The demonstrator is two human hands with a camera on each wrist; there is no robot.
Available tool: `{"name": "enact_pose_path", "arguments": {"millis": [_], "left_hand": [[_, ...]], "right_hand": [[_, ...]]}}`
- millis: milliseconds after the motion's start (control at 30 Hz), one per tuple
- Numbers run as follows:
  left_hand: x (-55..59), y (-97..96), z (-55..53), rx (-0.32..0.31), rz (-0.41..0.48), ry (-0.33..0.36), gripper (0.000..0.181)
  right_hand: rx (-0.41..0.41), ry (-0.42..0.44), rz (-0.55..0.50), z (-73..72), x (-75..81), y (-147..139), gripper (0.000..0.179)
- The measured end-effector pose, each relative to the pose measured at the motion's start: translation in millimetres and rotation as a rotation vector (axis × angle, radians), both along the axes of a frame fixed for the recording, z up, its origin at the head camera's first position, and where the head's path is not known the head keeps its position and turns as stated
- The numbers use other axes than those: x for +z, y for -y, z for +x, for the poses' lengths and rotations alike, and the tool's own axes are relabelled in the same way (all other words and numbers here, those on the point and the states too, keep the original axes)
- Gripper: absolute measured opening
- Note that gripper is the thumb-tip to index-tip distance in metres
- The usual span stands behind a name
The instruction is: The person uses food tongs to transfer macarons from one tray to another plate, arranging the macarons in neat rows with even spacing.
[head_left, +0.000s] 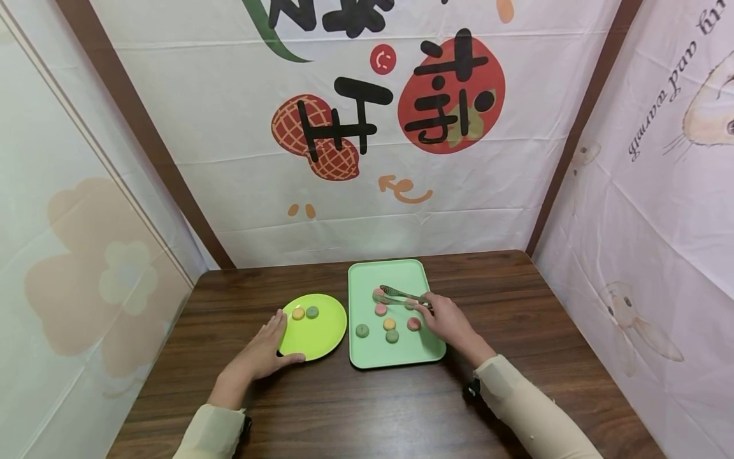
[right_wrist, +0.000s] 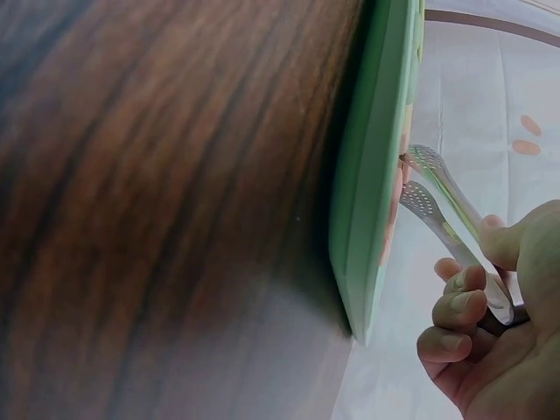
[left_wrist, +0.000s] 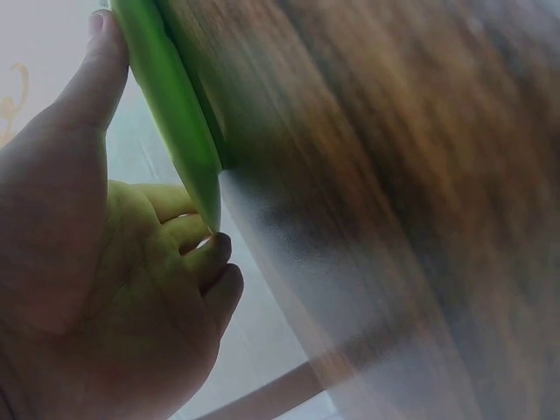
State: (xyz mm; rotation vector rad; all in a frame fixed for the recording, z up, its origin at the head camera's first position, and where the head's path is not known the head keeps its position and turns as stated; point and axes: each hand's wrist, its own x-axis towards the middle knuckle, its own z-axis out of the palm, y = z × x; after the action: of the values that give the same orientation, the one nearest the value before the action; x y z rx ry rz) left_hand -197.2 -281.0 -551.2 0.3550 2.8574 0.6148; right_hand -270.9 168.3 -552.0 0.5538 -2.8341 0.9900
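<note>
Metal tongs [head_left: 401, 294] crosswise, tips [head_left: 387, 290] leftward

One high view, two low and close
From the head we look forward and down over the table [head_left: 367, 414] to the printed backdrop [head_left: 344, 239]; from each wrist we peer along its surface, tipped sideways — the left sharing the left hand [head_left: 265, 347] and lime plate [head_left: 315, 335] with the head view, the right sharing the right hand [right_wrist: 512, 324], tongs [right_wrist: 423, 206] and green tray [head_left: 395, 274].
</note>
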Motion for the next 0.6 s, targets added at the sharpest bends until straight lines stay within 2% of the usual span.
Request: {"name": "enact_pose_path", "arguments": {"millis": [433, 600], "left_hand": [[-2.6, 0.5, -1.1, -0.005, -0.003, -0.005, 0.124], [-2.8, 0.9, -2.4, -0.007, -0.008, -0.007, 0.124]], "right_hand": [[0.035, -0.001, -0.015, 4.1, 10.6, 7.8, 0.022], [0.053, -0.02, -0.022, 5.0, 13.7, 13.3, 0.016]]}}
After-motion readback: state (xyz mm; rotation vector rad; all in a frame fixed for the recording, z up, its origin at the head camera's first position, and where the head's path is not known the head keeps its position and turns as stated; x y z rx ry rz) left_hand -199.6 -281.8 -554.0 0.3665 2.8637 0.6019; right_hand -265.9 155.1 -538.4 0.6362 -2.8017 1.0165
